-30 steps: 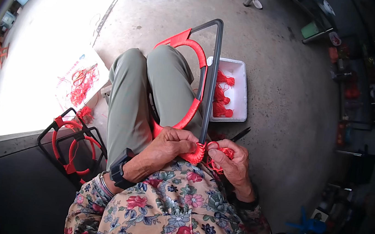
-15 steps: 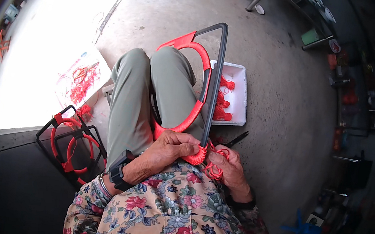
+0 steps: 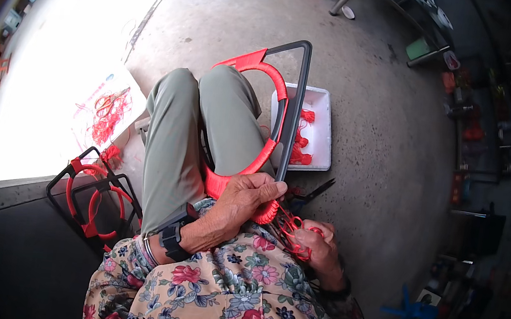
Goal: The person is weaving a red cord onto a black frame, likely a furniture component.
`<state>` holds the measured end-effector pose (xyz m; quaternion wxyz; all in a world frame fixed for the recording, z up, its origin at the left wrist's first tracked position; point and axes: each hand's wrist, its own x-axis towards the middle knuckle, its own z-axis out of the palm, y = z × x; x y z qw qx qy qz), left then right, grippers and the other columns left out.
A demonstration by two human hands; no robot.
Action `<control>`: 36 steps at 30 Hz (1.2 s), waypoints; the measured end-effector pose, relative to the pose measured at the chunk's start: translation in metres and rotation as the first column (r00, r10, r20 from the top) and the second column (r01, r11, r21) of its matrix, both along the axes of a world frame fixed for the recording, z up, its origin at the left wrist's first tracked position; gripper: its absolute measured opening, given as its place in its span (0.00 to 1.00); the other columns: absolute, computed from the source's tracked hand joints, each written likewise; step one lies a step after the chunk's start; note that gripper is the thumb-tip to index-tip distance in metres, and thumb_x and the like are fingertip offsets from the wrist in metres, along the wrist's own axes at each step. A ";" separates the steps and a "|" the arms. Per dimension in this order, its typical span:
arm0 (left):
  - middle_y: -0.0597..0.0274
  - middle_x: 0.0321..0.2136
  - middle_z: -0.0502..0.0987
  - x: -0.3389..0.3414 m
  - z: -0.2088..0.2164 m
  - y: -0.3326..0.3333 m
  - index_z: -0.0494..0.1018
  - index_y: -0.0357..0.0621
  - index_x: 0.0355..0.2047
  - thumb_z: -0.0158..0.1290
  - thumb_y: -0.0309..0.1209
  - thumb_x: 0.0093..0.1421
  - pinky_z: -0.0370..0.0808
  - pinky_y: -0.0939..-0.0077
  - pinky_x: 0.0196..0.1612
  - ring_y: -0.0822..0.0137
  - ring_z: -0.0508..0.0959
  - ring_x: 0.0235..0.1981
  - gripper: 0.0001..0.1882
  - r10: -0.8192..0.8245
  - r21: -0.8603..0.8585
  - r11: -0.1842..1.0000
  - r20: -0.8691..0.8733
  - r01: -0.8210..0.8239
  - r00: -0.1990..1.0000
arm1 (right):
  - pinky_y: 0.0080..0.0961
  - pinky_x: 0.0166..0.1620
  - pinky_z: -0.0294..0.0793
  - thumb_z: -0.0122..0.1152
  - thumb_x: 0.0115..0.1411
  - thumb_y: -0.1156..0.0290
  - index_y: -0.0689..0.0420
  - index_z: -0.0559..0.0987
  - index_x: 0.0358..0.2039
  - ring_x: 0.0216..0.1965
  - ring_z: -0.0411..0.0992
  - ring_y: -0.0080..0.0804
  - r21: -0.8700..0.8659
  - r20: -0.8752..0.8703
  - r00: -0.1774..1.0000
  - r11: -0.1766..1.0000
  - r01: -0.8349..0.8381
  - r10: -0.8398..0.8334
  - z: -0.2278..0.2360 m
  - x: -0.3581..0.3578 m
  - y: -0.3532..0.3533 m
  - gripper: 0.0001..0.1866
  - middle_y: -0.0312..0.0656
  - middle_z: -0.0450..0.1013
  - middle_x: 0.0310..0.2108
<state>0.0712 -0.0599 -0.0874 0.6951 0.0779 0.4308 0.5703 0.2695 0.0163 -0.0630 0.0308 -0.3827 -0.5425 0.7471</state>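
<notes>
Across my lap lies a black frame [image 3: 297,107] with a curved inner ring [image 3: 275,78] wrapped mostly in red cord; a stretch of the ring on the right is bare black. My left hand [image 3: 244,199] pinches the black bar near its lower corner, thumb on top. Below the thumb, tight ridged coils of red cord cover that corner [image 3: 265,213]. My right hand [image 3: 321,250] is closed around a loose bundle of red cord [image 3: 297,232], apart from the frame to its lower right. Strands run between the bundle and the wrapped corner.
A white tray [image 3: 327,136] with red cord bundles stands on the floor beyond my right knee. Dark-bladed scissors [image 3: 318,192] lie near it. At left, a white board [image 3: 138,99] carries orange-handled scissors [image 3: 109,102] and tangled cord. Similar frames [image 3: 84,200] lean below it.
My right hand has drawn away from the wrapped corner, down and to the right, with the cord bundle. My left thumb has shifted up onto the black bar.
</notes>
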 end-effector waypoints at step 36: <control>0.61 0.22 0.78 -0.041 0.012 0.017 0.74 0.33 0.30 0.54 0.22 0.58 0.73 0.83 0.29 0.76 0.77 0.25 0.03 0.580 0.470 0.812 -0.714 -0.345 0.391 | 0.21 0.33 0.71 0.61 0.55 0.75 0.62 0.76 0.32 0.27 0.71 0.22 0.555 -0.142 0.988 0.821 0.134 -0.065 0.007 -0.051 0.055 0.06 0.37 0.73 0.24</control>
